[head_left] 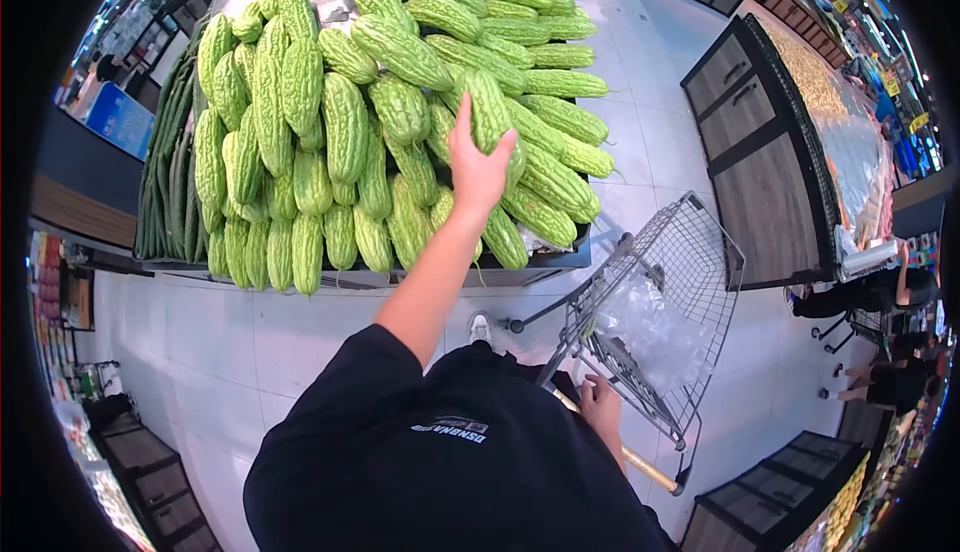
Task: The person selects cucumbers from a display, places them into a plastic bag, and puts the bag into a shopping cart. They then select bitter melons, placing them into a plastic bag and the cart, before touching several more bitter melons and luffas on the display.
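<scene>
Atop the heaped display stand (545, 264), a bitter gourd (490, 107) is gripped by the left hand (478, 170), fingers and thumb half curled around it. Lower right, the cart handle (645, 467) is clasped by the closed right hand (601, 404).

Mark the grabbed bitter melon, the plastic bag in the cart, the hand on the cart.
Bitter melon (490, 102): head view, its upper half.
Plastic bag (655, 330): head view, its crumpled middle.
Right hand (600, 404): head view, knuckles, on the cart handle (645, 464).
</scene>
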